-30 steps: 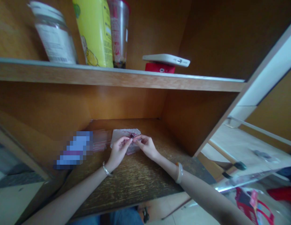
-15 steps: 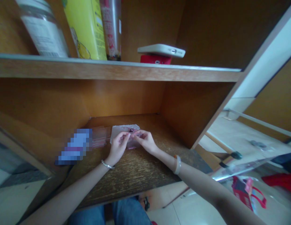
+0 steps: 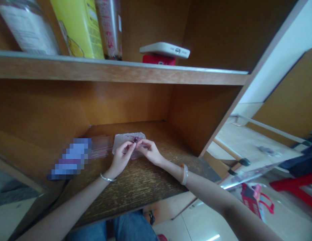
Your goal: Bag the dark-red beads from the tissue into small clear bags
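Over a white sheet (image 3: 118,142) on the worn wooden desk (image 3: 115,187), my two hands meet fingertip to fingertip. My left hand (image 3: 123,157) is pinched closed, thumb against forefinger. The fingers of my right hand (image 3: 150,152) are pinched too, right beside it. What lies between the fingertips is too small to make out. Just behind them sits a small dark red and white patterned bunch (image 3: 137,139) on the sheet. Clear flat packets with pinkish lines (image 3: 102,150) lie left of the sheet.
A pixelated phone-like object (image 3: 71,159) leans at the left. Above runs a shelf (image 3: 120,73) with a labelled jar (image 3: 30,28), a yellow carton (image 3: 80,30), a clear tube (image 3: 110,30) and a white device (image 3: 163,49) on a red box (image 3: 158,60). A side panel (image 3: 206,110) bounds the right.
The whole view has shifted, so everything appears a little further left and the shelf slightly higher. Both hands stay together over the sheet, with fingertips drawn a bit closer.
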Tool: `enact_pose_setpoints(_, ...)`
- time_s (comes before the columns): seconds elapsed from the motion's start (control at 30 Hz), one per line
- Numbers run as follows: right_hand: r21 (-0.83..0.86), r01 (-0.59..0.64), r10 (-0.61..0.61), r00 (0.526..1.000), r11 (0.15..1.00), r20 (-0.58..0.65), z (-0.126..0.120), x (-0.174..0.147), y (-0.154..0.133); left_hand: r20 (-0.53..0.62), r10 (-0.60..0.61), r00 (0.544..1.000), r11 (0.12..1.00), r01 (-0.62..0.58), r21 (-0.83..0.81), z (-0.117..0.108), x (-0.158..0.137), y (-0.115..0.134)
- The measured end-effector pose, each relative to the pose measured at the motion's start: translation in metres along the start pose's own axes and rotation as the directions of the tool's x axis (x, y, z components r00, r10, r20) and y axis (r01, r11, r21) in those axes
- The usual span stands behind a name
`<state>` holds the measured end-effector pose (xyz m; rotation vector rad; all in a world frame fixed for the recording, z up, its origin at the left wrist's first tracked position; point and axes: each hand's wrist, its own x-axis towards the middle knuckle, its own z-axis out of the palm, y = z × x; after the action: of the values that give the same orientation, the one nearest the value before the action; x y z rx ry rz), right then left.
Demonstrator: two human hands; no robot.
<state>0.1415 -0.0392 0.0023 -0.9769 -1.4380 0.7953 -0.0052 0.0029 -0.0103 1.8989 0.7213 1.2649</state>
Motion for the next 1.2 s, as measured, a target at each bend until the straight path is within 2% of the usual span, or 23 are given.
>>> enact_pose_setpoints(0.43,0.148,-0.101,0.099,0.995,0.984,0.025,-0.001,0.002,0.001,0.039,0.008,0.999,0.997,-0.011,0.07,0.002,-0.003,0.011)
enact_pose_setpoints(0.73,0.031,-0.101,0.101,0.995,0.994,0.003,-0.001,0.001,-0.005,-0.022,-0.008,1.0,0.992,0.011,0.128,-0.001,-0.001,0.013)
enact_pose_setpoints(1.2,0.003,-0.02,0.02,0.998,1.0,-0.064,0.0,0.0,0.001,-0.051,0.008,0.999,0.995,-0.003,0.104,-0.001,-0.003,0.016)
